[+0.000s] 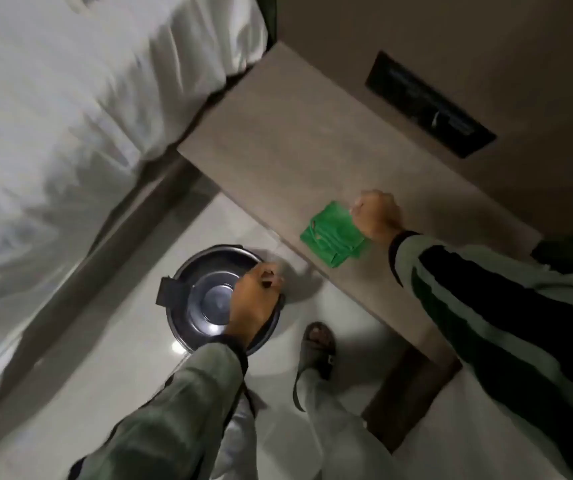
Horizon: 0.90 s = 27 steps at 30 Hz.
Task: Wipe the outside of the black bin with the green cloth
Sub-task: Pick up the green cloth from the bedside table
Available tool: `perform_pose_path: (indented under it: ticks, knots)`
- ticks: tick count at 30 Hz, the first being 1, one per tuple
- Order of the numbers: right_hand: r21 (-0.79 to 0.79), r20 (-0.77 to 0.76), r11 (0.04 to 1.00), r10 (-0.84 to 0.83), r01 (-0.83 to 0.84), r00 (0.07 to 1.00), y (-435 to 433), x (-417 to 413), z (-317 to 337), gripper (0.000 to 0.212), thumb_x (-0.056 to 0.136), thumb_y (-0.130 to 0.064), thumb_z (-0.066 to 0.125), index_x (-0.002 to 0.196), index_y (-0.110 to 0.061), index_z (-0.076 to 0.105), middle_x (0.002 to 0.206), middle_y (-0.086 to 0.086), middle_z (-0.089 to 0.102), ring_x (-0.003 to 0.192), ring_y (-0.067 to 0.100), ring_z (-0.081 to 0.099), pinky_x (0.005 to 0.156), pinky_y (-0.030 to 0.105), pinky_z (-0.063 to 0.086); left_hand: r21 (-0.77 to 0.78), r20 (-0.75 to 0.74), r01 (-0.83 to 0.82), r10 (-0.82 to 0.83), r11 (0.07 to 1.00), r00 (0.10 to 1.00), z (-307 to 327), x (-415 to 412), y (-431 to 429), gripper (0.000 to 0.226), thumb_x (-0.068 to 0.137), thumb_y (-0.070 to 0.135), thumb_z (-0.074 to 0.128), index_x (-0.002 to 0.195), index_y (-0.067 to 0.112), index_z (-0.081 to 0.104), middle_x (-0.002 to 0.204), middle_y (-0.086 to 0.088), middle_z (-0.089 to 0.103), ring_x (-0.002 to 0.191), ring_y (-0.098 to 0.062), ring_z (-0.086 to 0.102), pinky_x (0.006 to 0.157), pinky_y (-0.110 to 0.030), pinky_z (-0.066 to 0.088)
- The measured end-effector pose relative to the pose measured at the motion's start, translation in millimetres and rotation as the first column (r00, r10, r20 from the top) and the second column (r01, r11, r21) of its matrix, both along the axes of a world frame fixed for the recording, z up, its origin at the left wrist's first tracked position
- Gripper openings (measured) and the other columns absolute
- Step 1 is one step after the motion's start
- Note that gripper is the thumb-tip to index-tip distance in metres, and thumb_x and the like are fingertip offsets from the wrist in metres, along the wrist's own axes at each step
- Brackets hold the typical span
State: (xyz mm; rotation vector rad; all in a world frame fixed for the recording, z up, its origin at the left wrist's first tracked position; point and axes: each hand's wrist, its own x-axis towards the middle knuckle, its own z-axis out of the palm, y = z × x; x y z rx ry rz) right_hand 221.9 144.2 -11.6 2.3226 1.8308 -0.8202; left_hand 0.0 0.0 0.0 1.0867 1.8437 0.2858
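Note:
A round black bin (205, 299) stands on the pale floor below me, seen from above, with a shiny inside and a black tab on its left rim. My left hand (255, 301) is over its right rim and grips it. A folded green cloth (332, 233) lies near the edge of a beige bedside shelf (278, 150). My right hand (377, 216) is closed on the cloth's right end, fingers curled.
A bed with white sheets (70, 116) fills the left side. A dark switch panel (430, 105) sits on the wall above the shelf. My sandalled foot (318, 344) stands on the floor (122, 358) right of the bin. A dark wooden support (410, 393) runs under the shelf.

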Motion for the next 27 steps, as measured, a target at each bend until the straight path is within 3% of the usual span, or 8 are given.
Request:
perform_pose_path:
  ticks: [2,7,10,12,16,20,23,27]
  knots:
    - [-0.100,0.041,0.995,0.020,-0.016,0.999,1,-3,-32,0.033,0.088,-0.021,0.058,0.118,-0.008,0.058,0.129,0.020,0.057,0.122,0.041,0.048,0.102,0.046,0.044,-0.061,0.005,-0.075,0.075,0.995,0.997,-37,0,-19,0.022,0.089,0.016,0.068,0.111,0.016,0.072,0.096,-0.003,0.078,0.102,-0.028,0.070,0.086,-0.014,0.044]
    - [-0.242,-0.029,0.970,-0.019,0.011,0.999,2,-3,-59,0.052,0.075,-0.032,0.074,0.119,-0.012,0.057,0.128,0.017,0.061,0.122,0.037,0.052,0.106,0.047,0.043,-0.236,0.094,-0.158,0.184,0.959,0.978,-67,-3,-46,0.028,0.090,0.016,0.071,0.118,0.011,0.068,0.105,-0.017,0.076,0.103,-0.036,0.069,0.098,-0.044,0.052]
    - [-0.273,-0.156,0.962,-0.026,-0.018,0.987,-7,-8,-49,0.021,0.065,-0.028,0.077,0.079,-0.015,0.067,0.095,0.011,0.070,0.092,0.027,0.065,0.078,0.032,0.053,-0.400,0.301,-0.199,0.333,0.895,0.893,-57,-3,-38,0.049,0.082,0.025,0.080,0.127,0.017,0.062,0.097,-0.012,0.071,0.088,-0.026,0.063,0.074,-0.035,0.050]
    - [-0.293,-0.321,0.956,-0.121,0.023,0.939,-21,-18,-35,0.018,0.056,-0.023,0.071,0.058,-0.019,0.054,0.068,-0.003,0.059,0.064,0.016,0.055,0.054,0.025,0.040,-0.480,0.415,-0.123,0.348,0.869,0.841,-46,-3,-32,0.064,0.068,0.043,0.086,0.126,0.037,0.061,0.107,-0.001,0.068,0.093,-0.016,0.062,0.071,-0.028,0.046]
    - [-0.467,-0.563,0.868,-0.438,0.167,0.700,-54,-39,-30,0.013,0.046,-0.014,0.060,0.053,-0.018,0.050,0.056,-0.007,0.051,0.055,0.012,0.048,0.052,0.020,0.034,-0.500,0.579,-0.141,0.451,0.854,0.679,-44,-7,-31,0.089,0.056,0.057,0.088,0.134,0.040,0.051,0.122,0.015,0.070,0.114,-0.010,0.063,0.097,-0.036,0.047]
    - [-0.549,-0.555,0.822,-0.494,0.151,0.670,-116,-55,-51,0.018,0.073,-0.006,0.066,0.090,0.000,0.067,0.086,0.014,0.060,0.080,0.024,0.058,0.074,0.039,0.047,-0.427,0.636,-0.379,0.571,0.821,0.519,-58,-1,-43,0.027,0.083,0.033,0.079,0.110,0.028,0.074,0.109,-0.003,0.080,0.104,-0.027,0.074,0.079,-0.038,0.061]
    - [-0.523,-0.518,0.815,-0.537,0.251,0.665,-167,-81,-58,0.030,0.092,-0.005,0.055,0.122,0.001,0.057,0.113,0.013,0.063,0.105,0.028,0.061,0.098,0.044,0.051,-0.261,0.456,-0.480,0.545,0.838,0.704,-61,6,-56,0.007,0.093,0.013,0.070,0.091,0.018,0.073,0.083,-0.002,0.079,0.092,-0.033,0.072,0.081,-0.041,0.059]
    - [-0.754,-0.501,0.501,-0.857,0.425,0.120,-208,-96,-56,0.052,0.095,-0.059,0.040,0.099,-0.022,0.076,0.104,0.007,0.077,0.098,0.023,0.073,0.086,0.038,0.059,-0.429,0.378,-0.321,0.490,0.845,0.785,-45,20,-53,0.064,0.091,0.073,0.039,0.072,0.028,0.080,0.076,0.006,0.080,0.075,-0.010,0.076,0.065,-0.024,0.057]
